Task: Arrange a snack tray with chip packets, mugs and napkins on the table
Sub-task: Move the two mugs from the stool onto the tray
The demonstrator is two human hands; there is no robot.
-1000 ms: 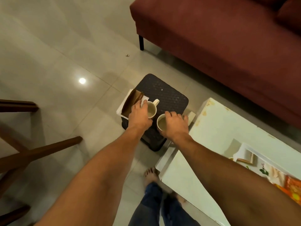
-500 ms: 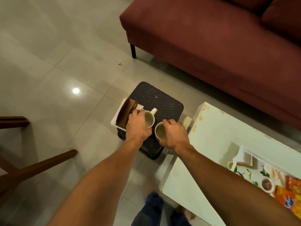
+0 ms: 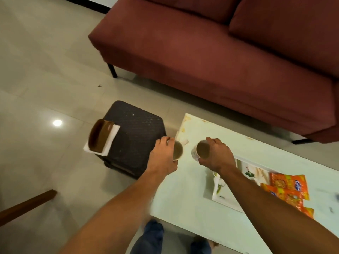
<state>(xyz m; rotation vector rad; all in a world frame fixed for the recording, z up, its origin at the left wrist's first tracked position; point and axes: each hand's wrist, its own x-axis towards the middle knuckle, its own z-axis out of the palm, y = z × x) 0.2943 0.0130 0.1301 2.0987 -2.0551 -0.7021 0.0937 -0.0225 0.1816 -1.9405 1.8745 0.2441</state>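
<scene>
My left hand point(image 3: 163, 156) grips a pale mug point(image 3: 178, 150) from above, held in the air over the left end of the white table point(image 3: 183, 198). My right hand point(image 3: 217, 156) grips a second pale mug point(image 3: 201, 150) the same way, just left of the white flowered tray point(image 3: 224, 197). Orange chip packets point(image 3: 286, 187) lie on the tray's right part. White napkins point(image 3: 111, 140) under a brown holder point(image 3: 100, 136) rest on the left edge of the dark stool point(image 3: 135, 136).
A dark red sofa point(image 3: 220, 61) stands behind the table and stool. A brown wooden chair leg point(image 3: 27, 206) crosses the floor at lower left. My jeans and feet point(image 3: 154, 237) are at the table's near edge.
Both hands have lifted the two mugs off the dark stool and carried them right, over the table's left end. The view has swung right, showing more of the tray and packets.
</scene>
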